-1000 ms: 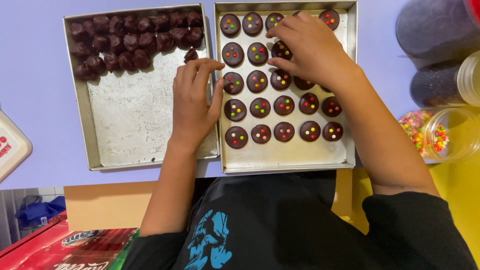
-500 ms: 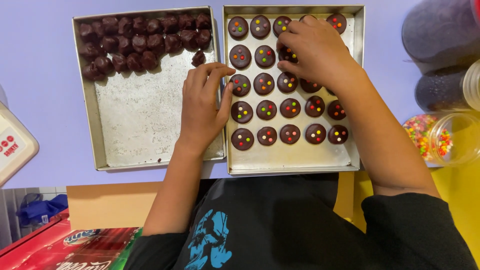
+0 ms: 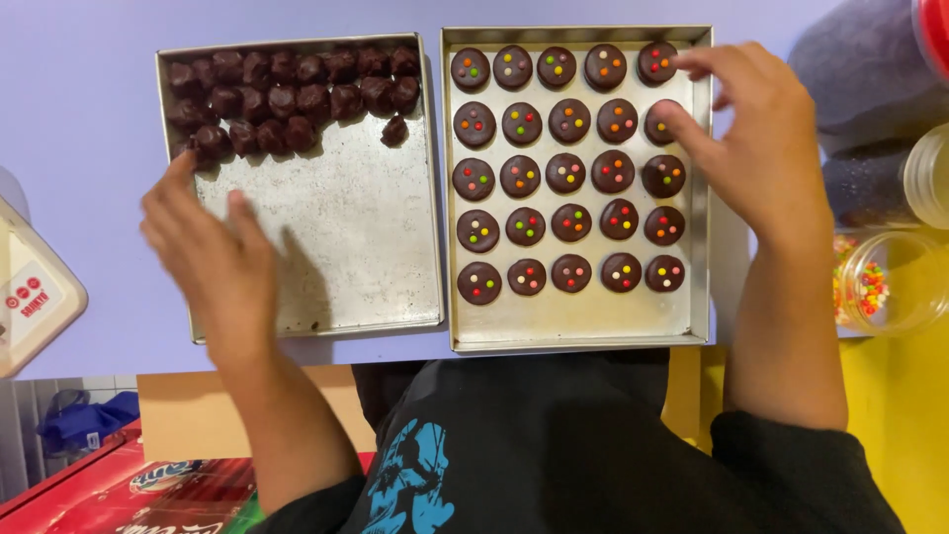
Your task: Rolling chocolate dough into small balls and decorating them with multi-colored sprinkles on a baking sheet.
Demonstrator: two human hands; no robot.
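Both hands have swung apart, off the decorated rounds.
Left hand (image 3: pixel 213 262), fingers spread and empty, hovers over the left tray (image 3: pixel 346 237) below the chocolate balls (image 3: pixel 287 99); right hand (image 3: pixel 761 148), loosely open, fingertips (image 3: pixel 672 124) touching a decorated round (image 3: pixel 660 124) in the right tray (image 3: pixel 578 321).

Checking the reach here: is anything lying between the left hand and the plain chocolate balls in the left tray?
Nothing visible. The left hand hovers over the left tray's edge; only bare metal separates it from the plain chocolate balls.
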